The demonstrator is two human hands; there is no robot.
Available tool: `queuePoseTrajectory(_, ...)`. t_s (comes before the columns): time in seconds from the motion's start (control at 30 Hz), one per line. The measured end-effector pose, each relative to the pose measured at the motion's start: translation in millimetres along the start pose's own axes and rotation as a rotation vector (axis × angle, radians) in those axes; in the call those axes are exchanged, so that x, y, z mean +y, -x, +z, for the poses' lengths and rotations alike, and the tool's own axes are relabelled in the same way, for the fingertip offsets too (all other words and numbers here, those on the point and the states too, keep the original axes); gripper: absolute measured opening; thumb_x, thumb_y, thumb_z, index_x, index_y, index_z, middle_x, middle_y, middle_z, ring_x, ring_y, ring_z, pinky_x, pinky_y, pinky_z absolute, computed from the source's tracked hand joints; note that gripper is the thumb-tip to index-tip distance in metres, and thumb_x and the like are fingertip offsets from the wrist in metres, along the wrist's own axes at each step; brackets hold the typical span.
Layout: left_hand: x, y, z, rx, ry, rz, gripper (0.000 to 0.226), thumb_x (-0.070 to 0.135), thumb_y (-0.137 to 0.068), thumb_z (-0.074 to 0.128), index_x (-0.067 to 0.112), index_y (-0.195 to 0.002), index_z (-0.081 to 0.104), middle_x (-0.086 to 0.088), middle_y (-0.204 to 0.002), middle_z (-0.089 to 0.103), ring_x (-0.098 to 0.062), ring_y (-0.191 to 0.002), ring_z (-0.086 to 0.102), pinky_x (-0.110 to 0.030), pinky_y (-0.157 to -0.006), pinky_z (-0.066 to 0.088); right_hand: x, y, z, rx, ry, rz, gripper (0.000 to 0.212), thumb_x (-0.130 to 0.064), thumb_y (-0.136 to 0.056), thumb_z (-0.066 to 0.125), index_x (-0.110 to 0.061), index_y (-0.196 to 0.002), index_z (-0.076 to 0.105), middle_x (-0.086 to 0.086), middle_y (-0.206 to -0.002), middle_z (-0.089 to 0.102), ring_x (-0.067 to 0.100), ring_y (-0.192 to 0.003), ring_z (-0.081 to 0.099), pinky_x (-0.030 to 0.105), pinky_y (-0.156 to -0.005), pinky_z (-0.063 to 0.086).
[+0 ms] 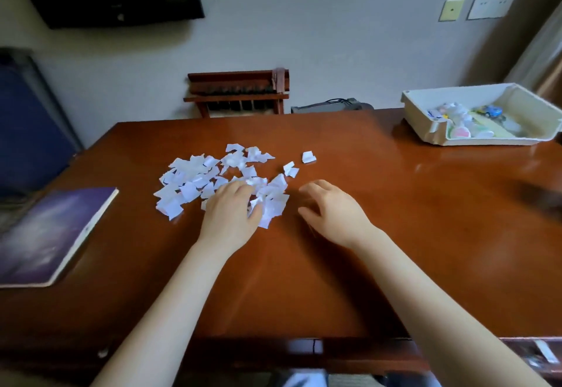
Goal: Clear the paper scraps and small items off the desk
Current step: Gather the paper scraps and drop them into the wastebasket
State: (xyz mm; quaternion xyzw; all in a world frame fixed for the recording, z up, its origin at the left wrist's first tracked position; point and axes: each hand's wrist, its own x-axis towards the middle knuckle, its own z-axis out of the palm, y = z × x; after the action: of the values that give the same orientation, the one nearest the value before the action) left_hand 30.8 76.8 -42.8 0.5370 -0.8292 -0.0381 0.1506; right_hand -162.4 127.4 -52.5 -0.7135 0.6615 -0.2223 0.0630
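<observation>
While the torn white paper scraps lie heaped mid-way across the glossy brown wooden desk, I judge gathering is the step in hand. Left hand rests palm-down on the heap, fingertips bent; pinching or not, I cannot tell. Right hand lies loosely curled beside it, holding nothing. Next: scoop with both. Cream plastic tray, far right, holds small toys and trinkets.

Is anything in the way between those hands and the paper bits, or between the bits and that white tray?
Nothing visible. The left hand curls onto the paper scraps; the right hand is beside them. Only bare desk lies toward the tray.
</observation>
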Motion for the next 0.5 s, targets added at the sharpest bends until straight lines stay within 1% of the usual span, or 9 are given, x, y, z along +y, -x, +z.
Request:
queuePoseTrajectory(0.07,-23,1,2,0.006,-0.012,-0.062,0.044,0.036,-0.095,0.042,0.016,-0.135,0.045,-0.003,-0.144,0.042,-0.021,-0.135,0.034,-0.037,-0.109,0.032,-13,-12,16,-0.013,-0.041,-0.001,0.051,-0.032,-0.091,0.052,-0.018,-0.138,0.039,0.002,-0.128,0.053,0.026,-0.110,0.056,0.034,-0.083,0.048)
queuePoseTrajectory(0.1,-35,0,3,-0.004,-0.014,-0.095,0.047,0.037,-0.095,0.041,0.017,-0.138,0.040,-0.003,-0.148,0.037,-0.021,-0.138,0.029,-0.039,-0.112,0.028,-19,-17,24,-0.008,-0.063,0.005,0.057,-0.034,-0.091,0.052,-0.017,-0.142,0.033,0.003,-0.133,0.051,0.026,-0.116,0.053,0.034,-0.087,0.046)
queuePoseTrajectory(0.13,-46,0,4,-0.019,-0.019,-0.131,0.051,0.040,-0.096,0.039,0.019,-0.142,0.034,-0.002,-0.152,0.030,-0.022,-0.142,0.021,-0.042,-0.114,0.023,-24,-23,31,-0.001,-0.083,0.008,0.064,-0.039,-0.092,0.051,-0.017,-0.146,0.026,0.004,-0.142,0.044,0.025,-0.126,0.046,0.033,-0.096,0.042)
queuePoseTrajectory(0.2,-67,-2,7,-0.051,-0.041,-0.210,0.057,0.047,-0.096,0.034,0.025,-0.147,0.023,-0.001,-0.157,0.015,-0.024,-0.146,0.006,-0.046,-0.116,0.014,-35,-35,44,-0.019,-0.072,-0.007,0.076,-0.055,-0.090,0.046,-0.020,-0.150,0.014,0.003,-0.156,0.024,0.024,-0.143,0.023,0.038,-0.114,0.026)
queuePoseTrajectory(0.27,-82,-4,9,-0.063,-0.064,-0.274,0.062,0.055,-0.093,0.030,0.028,-0.148,0.016,-0.001,-0.159,0.003,-0.026,-0.146,-0.004,-0.052,-0.115,0.008,-44,-45,54,-0.083,-0.003,-0.018,0.083,-0.069,-0.085,0.038,-0.030,-0.151,0.004,0.000,-0.160,0.005,0.026,-0.147,0.002,0.046,-0.118,0.010)
queuePoseTrajectory(0.33,-92,-6,12,-0.071,-0.076,-0.318,0.067,0.061,-0.091,0.028,0.031,-0.148,0.010,-0.001,-0.159,-0.004,-0.028,-0.145,-0.011,-0.056,-0.114,0.004,-49,-53,62,-0.158,0.066,-0.028,0.082,-0.073,-0.083,0.035,-0.037,-0.149,0.002,-0.001,-0.160,-0.001,0.028,-0.147,-0.006,0.051,-0.118,0.004)
queuePoseTrajectory(0.4,-100,-9,15,-0.082,-0.094,-0.354,0.071,0.066,-0.088,0.026,0.034,-0.148,0.006,-0.001,-0.159,-0.008,-0.030,-0.144,-0.014,-0.059,-0.113,0.002,-50,-59,69,-0.217,0.127,-0.045,0.072,-0.070,-0.086,0.034,-0.039,-0.148,0.012,-0.001,-0.160,0.003,0.028,-0.147,-0.003,0.052,-0.117,0.002)
queuePoseTrajectory(0.47,-107,-15,18,-0.106,-0.094,-0.394,0.073,0.069,-0.086,0.025,0.035,-0.148,0.007,-0.002,-0.159,-0.007,-0.033,-0.144,-0.013,-0.062,-0.112,0.002,-48,-64,73,-0.168,0.130,-0.081,0.055,-0.061,-0.091,0.037,-0.037,-0.141,0.032,-0.001,-0.154,0.024,0.027,-0.143,0.015,0.048,-0.116,0.010)
queuePoseTrajectory(0.5,-110,-19,18,-0.127,-0.089,-0.410,0.073,0.070,-0.086,0.024,0.035,-0.148,0.008,-0.003,-0.159,-0.005,-0.034,-0.144,-0.010,-0.062,-0.111,0.002,-47,-66,75,-0.118,0.113,-0.104,0.047,-0.055,-0.093,0.040,-0.034,-0.135,0.042,-0.001,-0.146,0.035,0.026,-0.136,0.027,0.044,-0.113,0.019)
